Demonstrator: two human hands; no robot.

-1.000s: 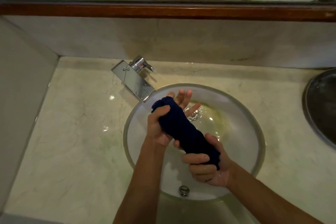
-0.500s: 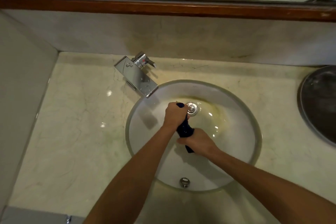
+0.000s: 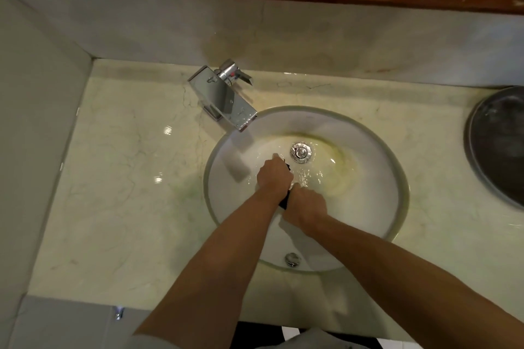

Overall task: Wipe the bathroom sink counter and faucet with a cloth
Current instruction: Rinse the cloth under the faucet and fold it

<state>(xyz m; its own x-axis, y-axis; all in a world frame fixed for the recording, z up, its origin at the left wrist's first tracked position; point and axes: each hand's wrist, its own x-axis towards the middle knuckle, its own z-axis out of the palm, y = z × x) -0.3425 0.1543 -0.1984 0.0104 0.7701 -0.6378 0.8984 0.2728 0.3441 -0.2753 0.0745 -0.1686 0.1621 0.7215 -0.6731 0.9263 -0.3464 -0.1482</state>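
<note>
Both hands are working low inside the sink bowl [image 3: 377, 156], just in front of the drain [image 3: 301, 152]. The left hand [image 3: 273, 176] and right hand [image 3: 304, 205] are each keeping a grip clamped on the dark cloth [image 3: 284, 202], which is showing only as a sliver between them. Judged step: wringing the cloth out over the basin. The desk [image 3: 122, 178] and faucet [image 3: 224, 98] are standing unattended. Next move calls for lifting the cloth out, opening it flat, and starting a wipe.

Faucet [image 3: 224, 99] mirror-bright chrome; counter [image 3: 127, 178] glossy marble; cloth [image 3: 284, 202] dark.
</note>
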